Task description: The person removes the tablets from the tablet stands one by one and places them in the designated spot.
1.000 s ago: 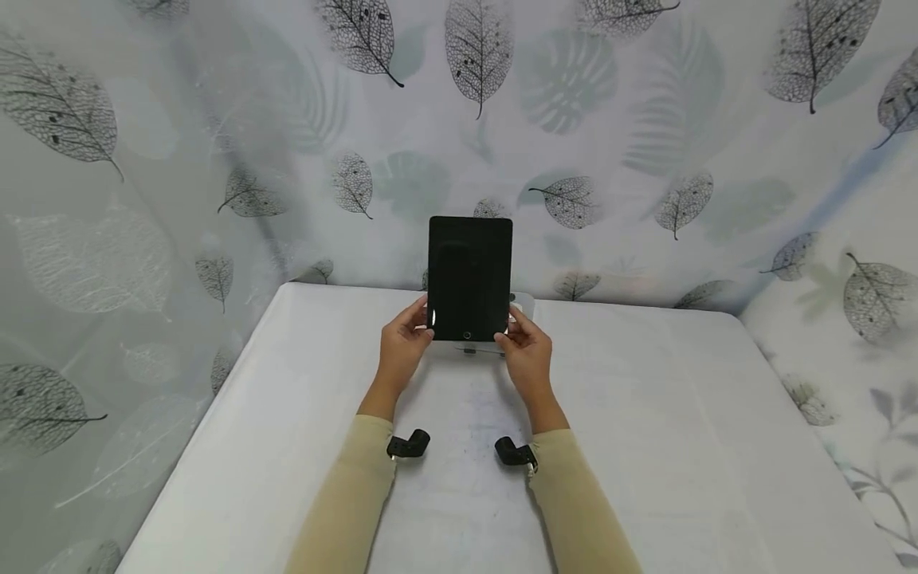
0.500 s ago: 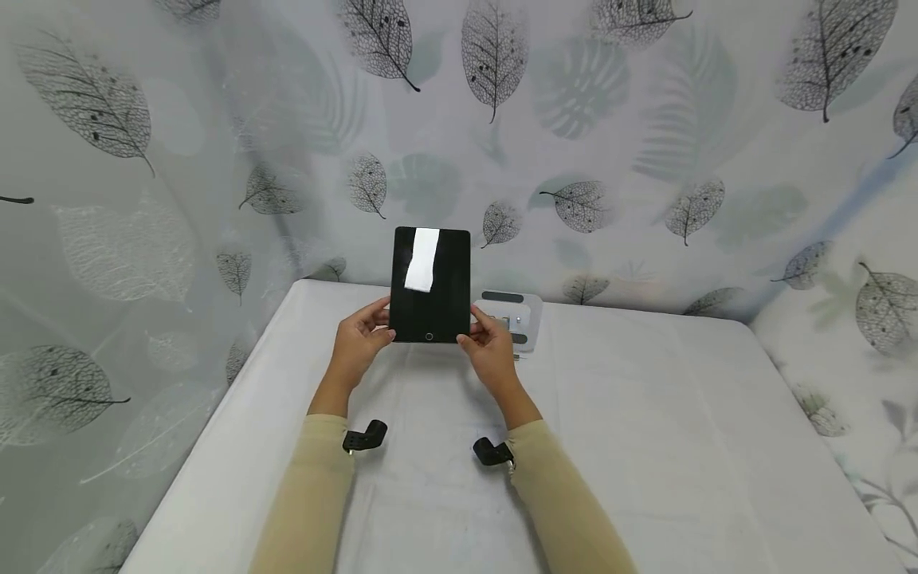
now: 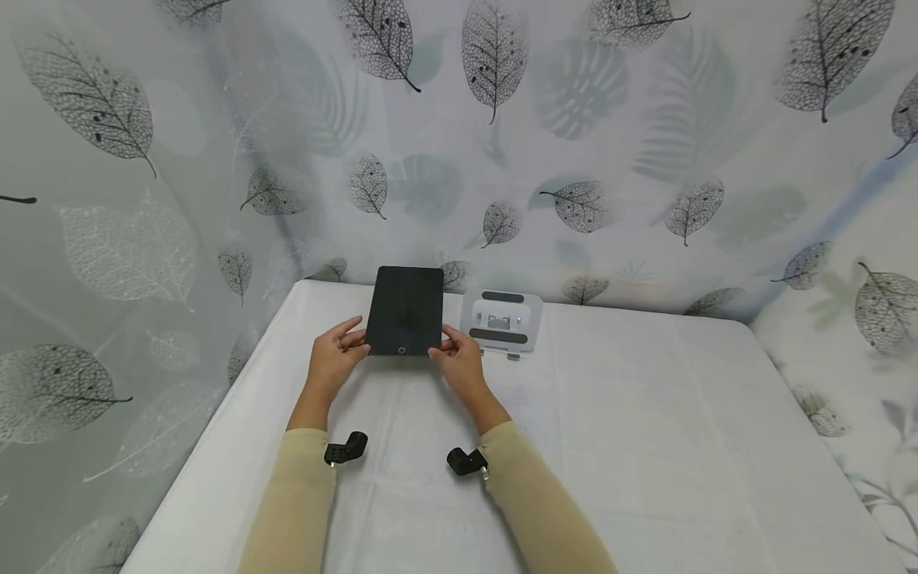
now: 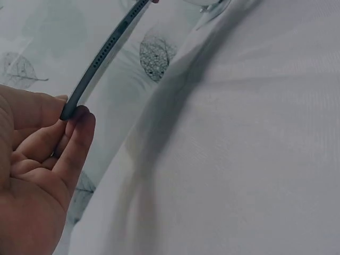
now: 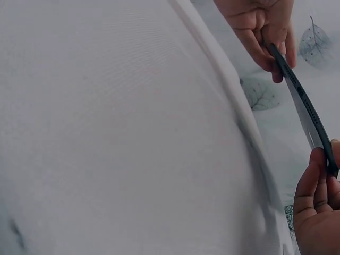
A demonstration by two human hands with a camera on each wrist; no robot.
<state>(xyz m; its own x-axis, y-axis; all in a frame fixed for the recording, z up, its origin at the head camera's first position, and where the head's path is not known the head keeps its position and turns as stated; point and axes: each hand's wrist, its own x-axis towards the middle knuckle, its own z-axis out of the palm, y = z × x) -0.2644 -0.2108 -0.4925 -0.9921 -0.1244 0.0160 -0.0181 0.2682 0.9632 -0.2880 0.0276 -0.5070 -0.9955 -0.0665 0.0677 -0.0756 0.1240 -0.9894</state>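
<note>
A black tablet [image 3: 406,309] is held up over the far left part of the table, its dark screen facing me and its round home button at the bottom. My left hand [image 3: 334,357] pinches the lower left corner between thumb and fingers. At the lower right corner my right hand [image 3: 459,363] grips it the same way. The left wrist view shows the tablet's thin edge [image 4: 103,56] with its speaker holes, thumb on one face and fingers on the other. Both hands appear on the tablet [image 5: 305,106] in the right wrist view.
A grey-and-white stand [image 3: 502,320] with dark pads lies on the white-covered table [image 3: 645,430], just right of the tablet near the back edge. Behind the table hangs a leaf-patterned curtain [image 3: 574,96]. Both wrists wear small black cameras [image 3: 347,448].
Both hands have carried the tablet left and lowered it, tilting its top away from me. The stand, mostly hidden behind it before, now shows fully. A bright reflection on the screen has gone.
</note>
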